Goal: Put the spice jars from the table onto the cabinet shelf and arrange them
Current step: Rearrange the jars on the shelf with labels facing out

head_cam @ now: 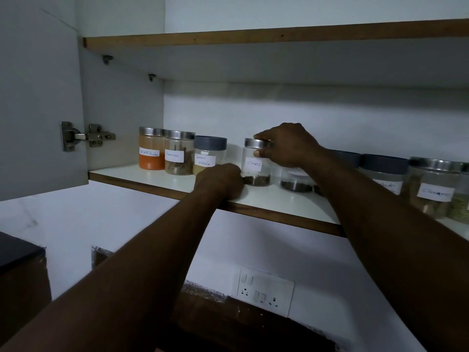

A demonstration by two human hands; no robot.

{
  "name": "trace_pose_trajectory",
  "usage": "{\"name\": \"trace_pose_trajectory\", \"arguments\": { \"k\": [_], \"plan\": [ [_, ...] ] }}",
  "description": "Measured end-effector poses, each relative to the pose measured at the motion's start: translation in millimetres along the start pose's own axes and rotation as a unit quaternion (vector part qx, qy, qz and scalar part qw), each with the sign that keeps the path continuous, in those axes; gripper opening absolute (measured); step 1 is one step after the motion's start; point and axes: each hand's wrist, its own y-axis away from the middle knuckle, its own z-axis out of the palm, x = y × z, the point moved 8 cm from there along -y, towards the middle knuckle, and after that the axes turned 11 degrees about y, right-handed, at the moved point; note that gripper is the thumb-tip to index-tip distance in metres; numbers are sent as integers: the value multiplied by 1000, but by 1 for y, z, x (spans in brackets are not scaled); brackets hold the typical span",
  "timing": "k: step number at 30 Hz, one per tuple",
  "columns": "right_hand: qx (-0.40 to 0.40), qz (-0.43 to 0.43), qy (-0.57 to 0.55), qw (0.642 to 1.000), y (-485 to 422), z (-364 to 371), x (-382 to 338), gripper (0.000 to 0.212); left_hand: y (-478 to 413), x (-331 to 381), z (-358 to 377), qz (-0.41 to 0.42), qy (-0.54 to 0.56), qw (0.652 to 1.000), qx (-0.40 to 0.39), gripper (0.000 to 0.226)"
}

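On the white cabinet shelf [142,174] stands a row of labelled spice jars. From the left: a red chilli powder jar [151,149], a cinnamon jar [179,154] and a grey-lidded garam masala jar [208,153]. My right hand [286,146] grips the steel lid of the cloves jar [255,166], which stands upright on the shelf. My left hand [219,181] rests as a closed fist on the shelf's front edge, just left of the cloves jar, holding nothing. A jar of dark seeds [295,181] sits partly hidden behind my right wrist.
More jars [431,189] stand at the shelf's right end, partly behind my right forearm. The open cabinet door [38,97] with its hinge hangs at the left. An upper shelf [253,38] lies above. A wall socket [265,292] sits below.
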Motion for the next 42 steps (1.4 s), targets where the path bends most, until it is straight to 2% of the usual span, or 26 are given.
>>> {"name": "trace_pose_trajectory", "arguments": {
  "k": [4,13,20,27,32,35,38,40,42],
  "plan": [
    [-15,14,9,1000,0,-1,13,48,-4,6,5,17,-12,1000,-12,29],
    [-70,27,-49,996,-6,8,30,44,-7,9,9,36,-40,999,-9,31],
    [-79,34,-34,996,-10,9,33,44,-7,13,13,44,-72,995,-55,40],
    [-85,41,-25,995,-12,11,35,44,-9,13,16,42,-86,993,-69,53],
    [-75,50,-30,996,-12,14,37,45,-8,15,15,50,-89,992,-71,52],
    [-77,46,-25,996,-11,13,36,44,-4,15,11,49,-81,994,-50,48],
    [-86,40,-32,995,-12,12,35,45,2,9,-2,25,12,1000,-4,40],
    [-93,33,-35,994,-13,9,32,47,8,-6,-17,0,112,992,66,29],
    [-90,35,-41,994,-15,5,29,56,18,-36,-38,-34,156,975,153,20]
  ]
}}
